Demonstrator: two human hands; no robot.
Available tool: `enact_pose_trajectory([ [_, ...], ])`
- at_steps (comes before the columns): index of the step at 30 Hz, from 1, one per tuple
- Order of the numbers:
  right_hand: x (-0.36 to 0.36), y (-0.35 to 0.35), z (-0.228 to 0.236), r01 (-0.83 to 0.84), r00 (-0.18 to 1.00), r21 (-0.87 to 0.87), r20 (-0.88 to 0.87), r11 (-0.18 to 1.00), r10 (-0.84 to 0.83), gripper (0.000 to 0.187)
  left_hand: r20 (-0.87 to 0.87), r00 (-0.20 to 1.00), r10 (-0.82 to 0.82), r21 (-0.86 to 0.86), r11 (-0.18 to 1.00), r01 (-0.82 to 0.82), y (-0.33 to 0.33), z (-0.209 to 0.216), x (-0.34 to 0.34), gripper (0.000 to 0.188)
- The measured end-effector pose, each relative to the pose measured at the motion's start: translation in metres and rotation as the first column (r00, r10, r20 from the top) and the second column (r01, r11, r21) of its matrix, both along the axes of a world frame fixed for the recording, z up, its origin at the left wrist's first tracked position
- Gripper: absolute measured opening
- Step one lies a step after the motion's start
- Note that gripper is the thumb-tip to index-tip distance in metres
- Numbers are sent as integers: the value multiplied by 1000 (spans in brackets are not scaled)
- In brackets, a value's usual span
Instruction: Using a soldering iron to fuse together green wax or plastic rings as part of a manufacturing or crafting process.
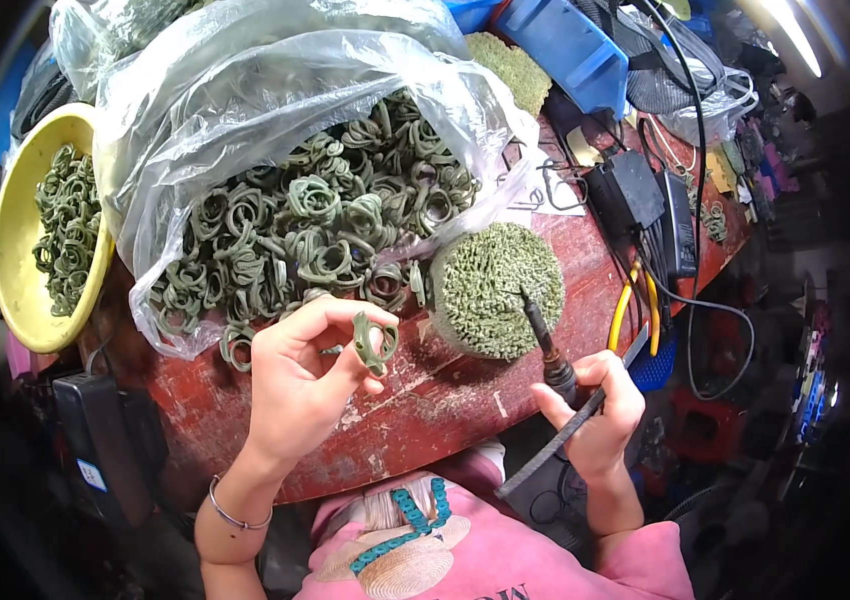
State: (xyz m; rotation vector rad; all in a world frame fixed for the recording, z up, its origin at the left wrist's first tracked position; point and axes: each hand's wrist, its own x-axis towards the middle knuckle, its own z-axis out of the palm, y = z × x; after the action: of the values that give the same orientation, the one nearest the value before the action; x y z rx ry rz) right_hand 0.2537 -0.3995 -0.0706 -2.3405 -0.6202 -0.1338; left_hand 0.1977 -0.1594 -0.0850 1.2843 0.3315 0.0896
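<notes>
My left hand (pixel 297 385) pinches a small green ring (pixel 363 338) between thumb and fingers, held up over the near side of the table. My right hand (pixel 600 415) is closed around a soldering iron (pixel 542 335) with a dark handle. Its tip points at the rough top of a round green block (pixel 485 285); whether it touches cannot be told. A long dark bar like a file (pixel 550 447) also passes through the right hand, slanting down to the left. Just beyond my left hand, many similar green rings (pixel 330 255) spill from a clear plastic bag (pixel 275 70).
A yellow basin (pixel 7 270) of green rings stands at the left of the red worn table (pixel 415 420). Yellow-handled pliers (pixel 625 305), a black power adapter (pixel 625 190) and cables lie right. Blue bins (pixel 570 55) sit behind; a black box (pixel 95 440) is at lower left.
</notes>
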Motion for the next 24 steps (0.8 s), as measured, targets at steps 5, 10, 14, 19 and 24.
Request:
enact_pose_trajectory([
  [5, -4, 3, -7, -6, 999, -72, 41, 997, 9, 40, -40, 999, 5, -52, 999, -7, -2, 1, -2, 13],
  [10, -6, 5, -12, 18, 1000, -89, 13, 996, -17, 41, -35, 999, 31, -58, 998, -33, -2, -5, -3, 13],
  [14, -8, 4, -11, -18, 1000, -17, -14, 1000, 18, 43, -51, 997, 50, -46, 998, -53, -2, -5, -3, 14],
  [19, -22, 22, -16, -217, 969, 168, -84, 962, 233, 49, -24, 999, 43, -33, 999, -44, -3, -7, -4, 16],
  [24, -26, 38, -39, -219, 969, 220, -65, 951, 238, 48, -35, 999, 37, -7, 999, -37, -3, -8, -4, 16],
])
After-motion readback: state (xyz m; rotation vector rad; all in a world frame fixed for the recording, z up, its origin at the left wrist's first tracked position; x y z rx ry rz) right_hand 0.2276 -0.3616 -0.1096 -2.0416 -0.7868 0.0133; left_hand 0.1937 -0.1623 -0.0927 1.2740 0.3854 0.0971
